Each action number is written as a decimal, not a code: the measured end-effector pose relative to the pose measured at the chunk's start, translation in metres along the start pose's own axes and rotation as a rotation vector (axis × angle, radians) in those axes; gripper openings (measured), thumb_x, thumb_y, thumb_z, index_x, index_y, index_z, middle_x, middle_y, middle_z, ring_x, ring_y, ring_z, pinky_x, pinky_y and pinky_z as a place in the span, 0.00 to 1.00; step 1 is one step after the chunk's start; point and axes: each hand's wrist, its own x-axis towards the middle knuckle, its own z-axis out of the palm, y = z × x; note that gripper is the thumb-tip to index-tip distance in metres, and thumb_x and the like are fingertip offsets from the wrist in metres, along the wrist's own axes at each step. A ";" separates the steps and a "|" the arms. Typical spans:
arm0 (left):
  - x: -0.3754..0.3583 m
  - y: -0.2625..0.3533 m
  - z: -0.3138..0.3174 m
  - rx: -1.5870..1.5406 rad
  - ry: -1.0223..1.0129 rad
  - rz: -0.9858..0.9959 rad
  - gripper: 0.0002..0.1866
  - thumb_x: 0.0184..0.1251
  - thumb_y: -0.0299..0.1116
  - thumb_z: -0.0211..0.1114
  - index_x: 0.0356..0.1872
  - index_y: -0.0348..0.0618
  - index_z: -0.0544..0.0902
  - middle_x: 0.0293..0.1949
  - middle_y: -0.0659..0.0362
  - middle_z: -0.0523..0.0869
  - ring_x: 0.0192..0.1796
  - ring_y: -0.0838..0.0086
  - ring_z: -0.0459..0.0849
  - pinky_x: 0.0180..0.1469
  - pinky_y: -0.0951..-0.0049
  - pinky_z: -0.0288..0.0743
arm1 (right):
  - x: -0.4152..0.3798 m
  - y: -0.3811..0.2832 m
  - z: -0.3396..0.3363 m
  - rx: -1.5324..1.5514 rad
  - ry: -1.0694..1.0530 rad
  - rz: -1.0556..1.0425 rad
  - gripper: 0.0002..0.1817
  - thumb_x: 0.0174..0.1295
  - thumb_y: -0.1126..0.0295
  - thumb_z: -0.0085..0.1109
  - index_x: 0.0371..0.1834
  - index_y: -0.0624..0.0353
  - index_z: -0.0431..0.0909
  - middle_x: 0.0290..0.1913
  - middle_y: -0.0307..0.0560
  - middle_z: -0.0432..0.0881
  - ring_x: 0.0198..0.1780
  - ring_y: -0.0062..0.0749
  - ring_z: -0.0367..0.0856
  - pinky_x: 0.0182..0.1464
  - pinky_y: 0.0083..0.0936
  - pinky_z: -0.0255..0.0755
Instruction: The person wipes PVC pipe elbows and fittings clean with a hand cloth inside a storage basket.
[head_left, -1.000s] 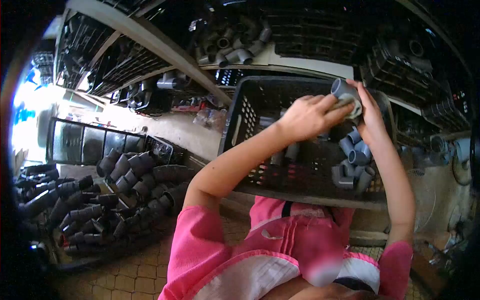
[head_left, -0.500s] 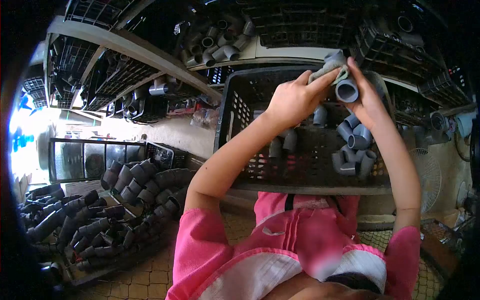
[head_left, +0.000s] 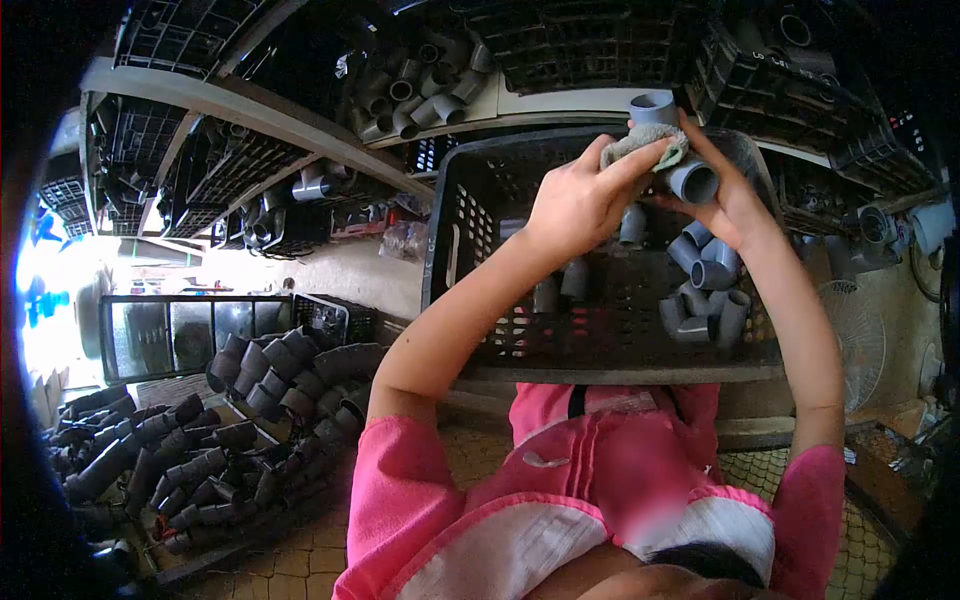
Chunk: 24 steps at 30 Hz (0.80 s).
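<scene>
A grey pipe elbow [head_left: 692, 182] is held above the black crate [head_left: 620, 376], one round opening facing me and the other pointing up. My right hand [head_left: 728, 197] is wrapped round its right side. With my left hand [head_left: 590, 198] I press a greyish-green cloth [head_left: 645, 144] against the elbow between its two openings. Below, inside the crate, several grey elbows [head_left: 712, 275] lie in a group at the right, and a few others [head_left: 574, 279] lie near the middle.
A large pile of dark pipe fittings [head_left: 220, 450] lies at the lower left. Behind the crate, a shelf holds more grey fittings [head_left: 420, 95] and black crates [head_left: 780, 100]. A metal beam [head_left: 250, 105] crosses the upper left. A fan [head_left: 850, 345] stands at the right.
The elbow has turned in my hands, so its upper opening now shows above the cloth. Both hands have shifted slightly, the left one a little to the left.
</scene>
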 end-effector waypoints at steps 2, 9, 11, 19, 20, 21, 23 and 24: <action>0.000 0.002 0.000 0.021 -0.025 0.002 0.30 0.62 0.30 0.60 0.67 0.69 0.71 0.40 0.45 0.80 0.29 0.49 0.84 0.29 0.55 0.80 | 0.011 0.003 -0.017 -0.124 -0.029 0.029 0.24 0.71 0.49 0.53 0.63 0.51 0.74 0.54 0.39 0.82 0.53 0.22 0.82 0.48 0.25 0.81; -0.001 -0.002 -0.006 0.181 0.003 0.014 0.31 0.61 0.29 0.61 0.66 0.72 0.73 0.39 0.48 0.80 0.29 0.53 0.84 0.28 0.59 0.81 | 0.016 0.008 -0.013 -0.325 -0.024 0.063 0.21 0.74 0.51 0.46 0.59 0.52 0.76 0.52 0.39 0.82 0.50 0.23 0.83 0.48 0.28 0.83; 0.005 -0.007 -0.006 0.188 -0.035 0.062 0.32 0.59 0.31 0.62 0.65 0.75 0.73 0.39 0.51 0.80 0.29 0.56 0.85 0.28 0.60 0.81 | 0.018 0.010 -0.020 -0.266 -0.064 0.049 0.23 0.74 0.49 0.45 0.60 0.52 0.75 0.50 0.38 0.82 0.49 0.24 0.83 0.49 0.28 0.82; 0.001 -0.007 -0.004 0.351 -0.093 0.201 0.34 0.53 0.28 0.63 0.62 0.81 0.76 0.37 0.57 0.79 0.31 0.62 0.85 0.31 0.64 0.83 | 0.014 0.002 0.000 -0.345 -0.091 0.158 0.39 0.65 0.26 0.36 0.51 0.50 0.78 0.38 0.37 0.82 0.39 0.20 0.82 0.36 0.22 0.77; -0.001 -0.010 -0.001 0.360 -0.079 0.170 0.34 0.53 0.29 0.63 0.62 0.80 0.76 0.36 0.56 0.79 0.31 0.61 0.85 0.31 0.64 0.83 | 0.017 0.003 -0.005 -0.368 -0.148 0.177 0.39 0.64 0.26 0.36 0.51 0.50 0.77 0.36 0.36 0.81 0.38 0.19 0.81 0.34 0.22 0.75; 0.000 -0.011 -0.002 0.355 -0.067 0.164 0.34 0.53 0.29 0.63 0.62 0.79 0.76 0.36 0.56 0.79 0.31 0.60 0.85 0.31 0.64 0.83 | 0.019 0.005 -0.008 -0.390 -0.204 0.197 0.39 0.64 0.25 0.36 0.50 0.51 0.77 0.34 0.36 0.80 0.36 0.18 0.80 0.33 0.21 0.74; 0.005 -0.010 -0.003 0.344 -0.040 0.151 0.34 0.52 0.29 0.63 0.62 0.78 0.77 0.34 0.55 0.79 0.31 0.60 0.85 0.31 0.63 0.82 | 0.015 0.011 -0.001 -0.417 -0.103 0.152 0.41 0.62 0.23 0.31 0.45 0.50 0.76 0.26 0.34 0.76 0.25 0.18 0.76 0.23 0.19 0.65; 0.008 -0.008 -0.003 0.317 -0.041 0.138 0.33 0.54 0.29 0.63 0.62 0.76 0.76 0.36 0.51 0.81 0.31 0.57 0.86 0.31 0.61 0.82 | 0.012 0.009 -0.001 -0.414 -0.112 0.140 0.42 0.62 0.23 0.30 0.45 0.50 0.76 0.25 0.33 0.76 0.24 0.18 0.76 0.22 0.18 0.64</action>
